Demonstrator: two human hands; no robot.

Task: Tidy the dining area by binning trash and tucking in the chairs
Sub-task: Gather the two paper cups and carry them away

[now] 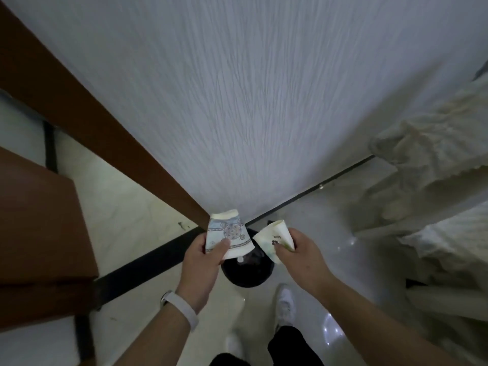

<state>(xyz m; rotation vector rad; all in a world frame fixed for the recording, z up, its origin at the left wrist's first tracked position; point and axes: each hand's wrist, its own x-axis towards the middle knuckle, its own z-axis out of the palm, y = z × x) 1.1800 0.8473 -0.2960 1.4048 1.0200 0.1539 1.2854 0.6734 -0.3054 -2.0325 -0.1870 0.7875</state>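
A person's left hand [202, 256] and right hand [299, 252], fingers clamped on a patterned paper cup [229, 235] and a crumpled cup [273, 240], hover above a black bin [247, 273].

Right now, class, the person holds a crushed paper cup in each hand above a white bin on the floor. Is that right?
Not quite: the bin is black, not white, as the head view shows. The rest stands: the left hand holds the blue-patterned cup, the right hand the cream cup, both above the bin.
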